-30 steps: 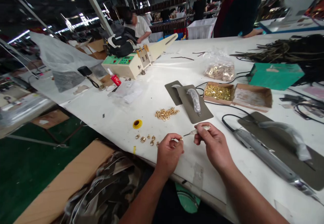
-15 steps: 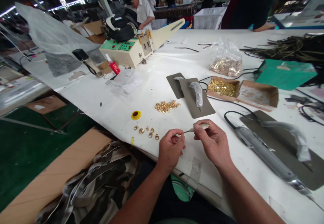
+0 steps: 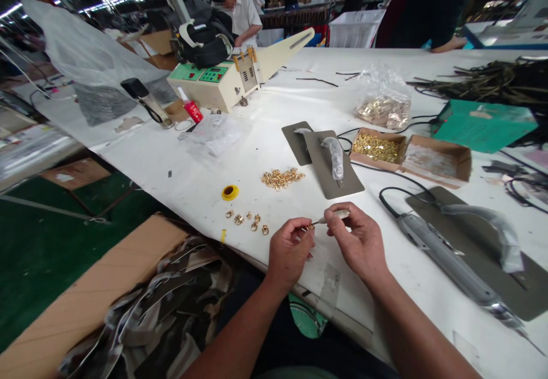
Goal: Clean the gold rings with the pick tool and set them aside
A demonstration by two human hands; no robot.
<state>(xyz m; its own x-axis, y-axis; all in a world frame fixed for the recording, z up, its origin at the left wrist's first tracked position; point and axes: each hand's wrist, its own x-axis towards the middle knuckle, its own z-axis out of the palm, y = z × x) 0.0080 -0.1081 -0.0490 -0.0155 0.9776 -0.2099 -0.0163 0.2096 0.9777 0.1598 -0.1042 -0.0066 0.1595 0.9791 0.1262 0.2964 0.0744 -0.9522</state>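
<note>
Pinched a small gold metal ring (image 3: 309, 228) in the left hand (image 3: 289, 252), just above the white table (image 3: 180, 168) near its front edge. Gripped a slim pointed applicator (image 3: 333, 216) in the right hand (image 3: 357, 241), tip touching the ring. Lay nearby: loose shiny gold rings (image 3: 248, 221), a round yellow cap (image 3: 230, 192).

A white cloth-covered worktable (image 3: 265, 139) carries a loose heap of gold metal rings (image 3: 281, 178) at centre, a yellow roll of tape (image 3: 230, 192) to the near left and grey flat leather panels (image 3: 331, 168) beyond. At far right lies a teal-green flat box (image 3: 483, 125); at far left, a cream machine with a green control panel (image 3: 214, 82).
</note>
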